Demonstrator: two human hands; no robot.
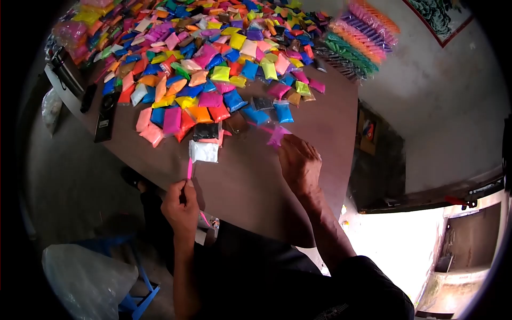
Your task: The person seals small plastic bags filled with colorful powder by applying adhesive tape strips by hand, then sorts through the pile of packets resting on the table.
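My left hand (180, 208) is closed in a pinch on a bright pink strip (190, 169) at the table's near edge. The strip's upper end reaches a white packet (204, 151), and a pink end also shows below the hand. My right hand (300, 162) is closed on a small purple packet (277, 136), a little blurred, above the table to the right. Beyond it lie a blue packet (283, 112) and another blue packet (255, 114). Near the white packet is a black packet (206, 130).
A large heap of colourful packets (208, 56) covers the far part of the brown table (250, 181). Bundles of coloured plastic pieces (362, 40) stand at the back right. A dark bottle (66, 69) and a black flat object (106, 117) sit at the left edge. Below left is a blue stool (140, 301).
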